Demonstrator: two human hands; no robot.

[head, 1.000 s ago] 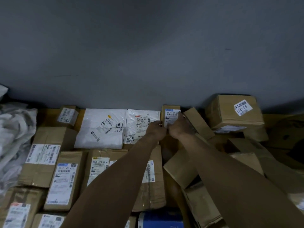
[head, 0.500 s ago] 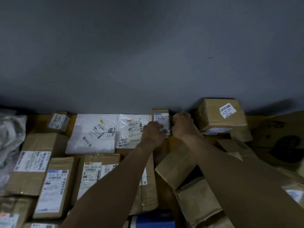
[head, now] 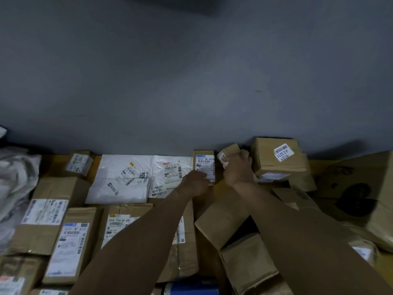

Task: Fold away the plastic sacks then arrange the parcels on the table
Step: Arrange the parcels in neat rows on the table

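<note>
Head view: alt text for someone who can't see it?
A person's right hand grips a small cardboard box near a grey wall, while the left hand touches a narrow labelled box. Brown parcels and white mailers cover the table around them.

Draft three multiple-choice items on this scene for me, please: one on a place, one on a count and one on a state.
1. Where is the box labelled 2211?
A) left of the white mailers
B) right of the right hand, by the wall
C) at the near table edge

2. How many white plastic mailers lie side by side by the wall?
A) two
B) four
C) none

3. What is the right hand doing?
A) lying flat on the table
B) holding a sack
C) gripping a small cardboard box

Answers:
1 B: it stands just right of that hand, against the grey wall.
2 A: a larger one and a smaller one adjoin.
3 C: its fingers curl round the box.
</note>
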